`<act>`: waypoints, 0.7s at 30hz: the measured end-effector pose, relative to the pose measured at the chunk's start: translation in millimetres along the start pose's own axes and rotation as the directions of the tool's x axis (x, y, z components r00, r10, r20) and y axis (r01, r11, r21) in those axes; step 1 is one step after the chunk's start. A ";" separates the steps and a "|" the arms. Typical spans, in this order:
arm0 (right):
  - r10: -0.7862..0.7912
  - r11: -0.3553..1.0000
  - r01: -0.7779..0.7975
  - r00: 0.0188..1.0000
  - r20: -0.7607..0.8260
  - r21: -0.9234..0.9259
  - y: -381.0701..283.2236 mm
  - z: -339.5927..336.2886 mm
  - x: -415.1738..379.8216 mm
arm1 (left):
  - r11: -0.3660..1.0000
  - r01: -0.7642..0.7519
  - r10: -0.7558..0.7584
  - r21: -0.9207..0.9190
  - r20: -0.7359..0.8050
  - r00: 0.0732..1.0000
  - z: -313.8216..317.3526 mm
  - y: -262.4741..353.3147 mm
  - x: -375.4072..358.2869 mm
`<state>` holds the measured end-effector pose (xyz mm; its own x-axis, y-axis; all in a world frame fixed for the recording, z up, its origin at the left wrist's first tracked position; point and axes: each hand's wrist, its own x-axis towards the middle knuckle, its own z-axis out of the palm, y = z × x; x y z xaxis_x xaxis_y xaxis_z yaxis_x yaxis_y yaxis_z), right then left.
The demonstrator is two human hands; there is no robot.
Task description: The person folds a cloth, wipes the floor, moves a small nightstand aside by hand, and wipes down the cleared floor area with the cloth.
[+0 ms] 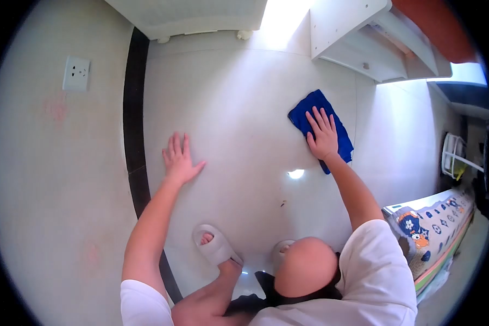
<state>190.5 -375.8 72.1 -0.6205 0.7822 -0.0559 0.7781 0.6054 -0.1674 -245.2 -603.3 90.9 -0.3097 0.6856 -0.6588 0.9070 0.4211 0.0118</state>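
My right hand (324, 136) lies flat on a folded blue cloth (308, 107), fingers stretched toward its far edge. The cloth rests on the pale, glossy tiled floor (228, 108). On the bare floor to the left, my left hand (180, 162) is spread with its palm down, close to the dark skirting strip (136, 119) along the wall. A small dark speck (283, 203) lies on the tiles between my arms, nearer my feet.
Ahead stand a white cabinet (195, 16) on short feet and a white shelf unit (358, 49). A patterned padded mat (434, 223) is at the right. The left wall carries a socket (76, 74). A light slipper (214, 244) is on my foot.
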 end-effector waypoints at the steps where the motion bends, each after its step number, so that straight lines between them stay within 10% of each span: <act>1: -0.003 1.000 0.003 1.000 -0.006 0.005 -0.6 1.2 1.6 | 1.000 0.009 -0.009 0.002 0.006 1.000 -0.4 6.4 -7.9; 10: -0.032 0.999 0.034 0.998 -0.049 0.033 4.7 8.8 -2.0 | 0.884 0.241 -0.335 -0.401 -0.182 0.924 150.0 107.6 -117.5; 21: -0.064 0.998 0.066 0.992 -0.110 0.013 15.1 16.6 -8.4 | 0.890 0.236 -0.324 -0.389 -0.178 0.929 179.2 108.9 -120.3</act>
<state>205.9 -375.6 53.8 -0.6545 0.7533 0.0640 0.7342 0.6535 -0.1839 -58.1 -746.4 36.6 -0.6327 0.6060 -0.4822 0.6234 0.7679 0.1472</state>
